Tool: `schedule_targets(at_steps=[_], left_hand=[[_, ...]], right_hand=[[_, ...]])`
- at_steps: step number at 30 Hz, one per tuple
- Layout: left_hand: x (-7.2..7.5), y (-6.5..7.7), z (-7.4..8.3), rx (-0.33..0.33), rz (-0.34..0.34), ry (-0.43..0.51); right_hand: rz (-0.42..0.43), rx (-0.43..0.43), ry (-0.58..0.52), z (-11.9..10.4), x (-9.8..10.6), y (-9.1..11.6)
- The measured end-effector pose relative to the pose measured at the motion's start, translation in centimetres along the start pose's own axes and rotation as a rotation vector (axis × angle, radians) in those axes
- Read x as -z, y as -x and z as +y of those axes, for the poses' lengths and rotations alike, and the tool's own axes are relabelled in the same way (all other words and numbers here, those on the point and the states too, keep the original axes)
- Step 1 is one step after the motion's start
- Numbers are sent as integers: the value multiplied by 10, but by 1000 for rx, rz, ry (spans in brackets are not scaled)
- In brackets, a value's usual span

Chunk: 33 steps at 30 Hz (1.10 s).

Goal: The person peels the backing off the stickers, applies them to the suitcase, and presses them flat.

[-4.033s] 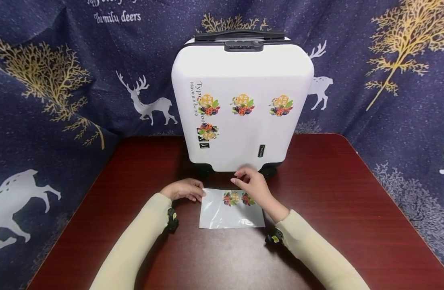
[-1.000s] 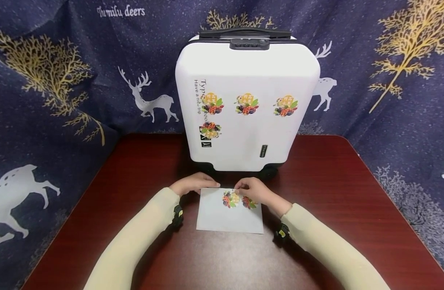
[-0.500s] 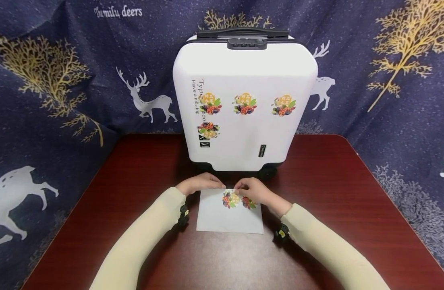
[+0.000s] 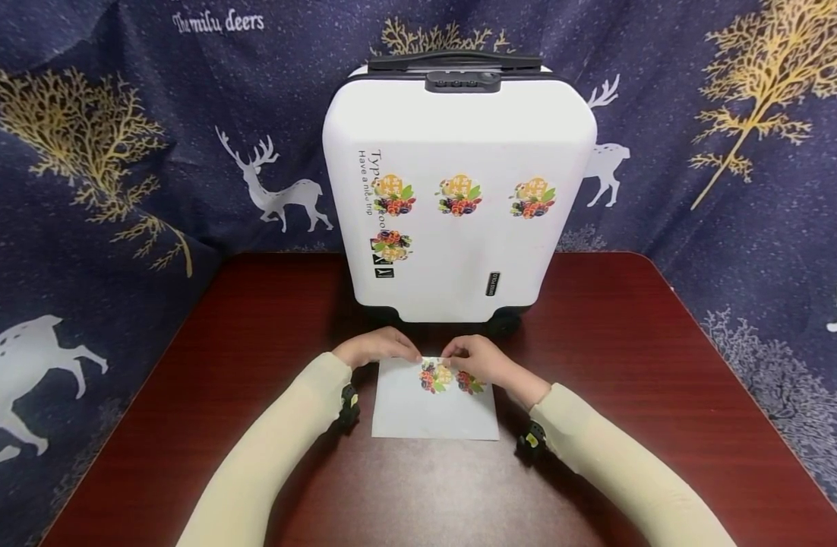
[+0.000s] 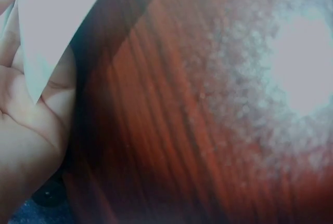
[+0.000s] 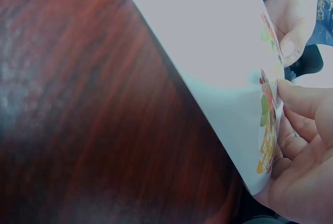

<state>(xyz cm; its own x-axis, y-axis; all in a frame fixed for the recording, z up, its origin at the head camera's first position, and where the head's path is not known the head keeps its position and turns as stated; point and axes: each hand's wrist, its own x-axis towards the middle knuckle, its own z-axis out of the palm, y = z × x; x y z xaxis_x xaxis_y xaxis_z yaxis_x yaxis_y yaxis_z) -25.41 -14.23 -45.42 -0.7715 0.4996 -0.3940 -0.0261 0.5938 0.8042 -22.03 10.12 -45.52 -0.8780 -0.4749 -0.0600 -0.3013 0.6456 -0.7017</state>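
A white sticker sheet, with two colourful fruit stickers near its top edge, is held up off the table in front of the suitcase. My left hand grips the top edge left of the stickers, thumb in front and fingers behind; in the left wrist view a corner of the sheet crosses its palm. Thumb and fingers of my right hand pinch the same edge between the two stickers, partly covering the right one. The right wrist view shows the right thumb on the stickered edge.
A white suitcase stands upright behind the hands on a dark red table. Several matching fruit stickers are on its front, three in a row and one lower left. A blue curtain with deer and trees hangs behind.
Four seconds ago the sheet lay glossy on the table, my right hand hovering over it. Since then both hands have gripped its top edge and raised it; my left hand has slid right along it.
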Motion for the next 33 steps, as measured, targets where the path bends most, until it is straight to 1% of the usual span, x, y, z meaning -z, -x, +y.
schedule_targets(at_steps=[4, 10, 18, 22, 27, 33], left_hand=[[-1, -1, -2, 13, -6, 42], [-1, -2, -4, 17, -19, 55], [-2, -3, -5, 18, -33, 37], [-2, -4, -6, 17, -39, 44], [-1, -4, -7, 7, -58, 62], [2, -7, -10, 11, -109, 105]], right_hand=[[-13, -4, -5, -1, 1, 0], [-46, 10, -7, -2, 3, 0], [-81, 52, -46, -6, 0, -2], [-97, 81, -71, -9, -3, -5], [-94, 98, -103, -11, -6, -7], [-76, 82, -98, -13, -9, -9]])
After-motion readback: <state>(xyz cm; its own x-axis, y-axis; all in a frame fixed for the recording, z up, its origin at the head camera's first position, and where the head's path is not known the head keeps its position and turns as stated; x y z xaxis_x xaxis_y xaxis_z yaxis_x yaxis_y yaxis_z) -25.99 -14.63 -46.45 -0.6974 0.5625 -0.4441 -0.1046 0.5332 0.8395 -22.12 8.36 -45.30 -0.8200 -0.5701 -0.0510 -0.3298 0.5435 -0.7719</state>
